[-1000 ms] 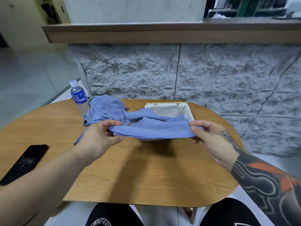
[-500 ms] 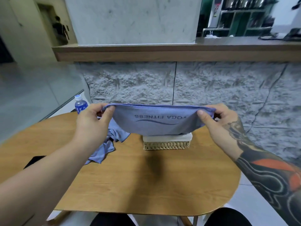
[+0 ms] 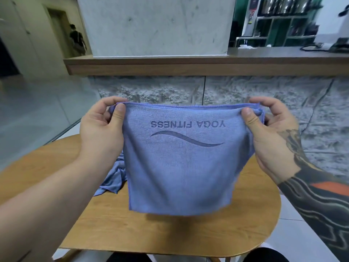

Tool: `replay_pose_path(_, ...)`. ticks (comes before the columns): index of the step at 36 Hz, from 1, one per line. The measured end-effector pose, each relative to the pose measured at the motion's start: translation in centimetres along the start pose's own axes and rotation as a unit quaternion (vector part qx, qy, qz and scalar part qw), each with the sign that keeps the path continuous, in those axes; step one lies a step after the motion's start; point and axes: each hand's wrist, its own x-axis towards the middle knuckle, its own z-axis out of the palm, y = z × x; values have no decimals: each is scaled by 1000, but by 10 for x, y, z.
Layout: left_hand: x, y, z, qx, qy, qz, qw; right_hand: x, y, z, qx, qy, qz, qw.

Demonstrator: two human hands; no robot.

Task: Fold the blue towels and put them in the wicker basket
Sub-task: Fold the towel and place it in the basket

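- The left hand (image 3: pixel 100 133) pinches the upper left corner of a blue towel (image 3: pixel 179 176), thumb on the near face and curled fingers behind the hem.
- The right hand (image 3: pixel 270 137) grips the upper right corner the same way, with some cloth bunched under its thumb; its forearm is covered in dark and orange tattoos.
- The blue towel hangs in the air between the two hands, its top edge pulled nearly straight and its lower edge free above the wooden table (image 3: pixel 170 233), not touching it.
- The face towards the camera bears the words "YOGA FITNESS" upside down, with a dark wave line below them.
- A second blue towel (image 3: pixel 113 178) lies crumpled on the table at the left, partly hidden behind the held one and the left wrist.
- Beyond the table stands a stone-textured wall (image 3: pixel 245 91) topped by a wooden ledge (image 3: pixel 188 67).
- A pale marble-like column rises above the ledge, and dark green shelves (image 3: pixel 283 21) show at the upper right.
- A person (image 3: pixel 76 42) stands far off in the corridor at the upper left.
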Motion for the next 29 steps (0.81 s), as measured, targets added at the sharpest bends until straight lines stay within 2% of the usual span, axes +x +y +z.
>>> replay_pose_path(8,3,-22,-2,10,-30,-20,999,-5,7,-2,-13,-20,-7,1000)
replay_pose_path(12,0,-46,0,30,-43,-55,997,-7,34,-7,-30,-15,54,998)
replay_pose_path(19,-31,-114,-5,111,-74,-146,980,-44,112,-24,-56,-14,235,970)
replay_pose_path(29,-51,-150,-3,148,-113,-204,961,-53,152,-42,-117,-6,258,959)
